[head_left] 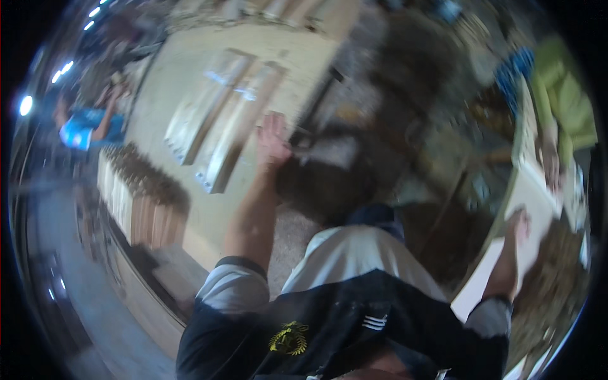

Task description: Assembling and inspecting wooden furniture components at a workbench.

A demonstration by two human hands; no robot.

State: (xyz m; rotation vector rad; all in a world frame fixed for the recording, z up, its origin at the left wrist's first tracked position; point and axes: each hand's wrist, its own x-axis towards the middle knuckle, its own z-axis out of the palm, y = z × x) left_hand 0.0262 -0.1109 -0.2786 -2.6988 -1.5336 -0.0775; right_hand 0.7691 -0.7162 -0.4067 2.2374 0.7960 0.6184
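Note:
My left hand (pixel 273 139) is open, its fingers stretched out at the right edge of a pale table (pixel 183 60). Beside it lie two long, pale wooden pieces, which look like bundles of strips with shiny patches: a nearer one (pixel 237 133) and a farther one (pixel 206 104). The left hand appears apart from both. On the right, my right hand (pixel 519 225) is at a pale board (pixel 537 206). Its fingers are blurred, so I cannot tell whether they grip the board or rest on it.
A stack of wooden strips (pixel 142 202) stands at the table's near left. More wood (pixel 278 9) lies at its far end. A person in yellow-green (pixel 563 95) has hands near the board. Another person in blue (pixel 95 126) is beyond the table. Dark, littered floor (pixel 380 114) lies between.

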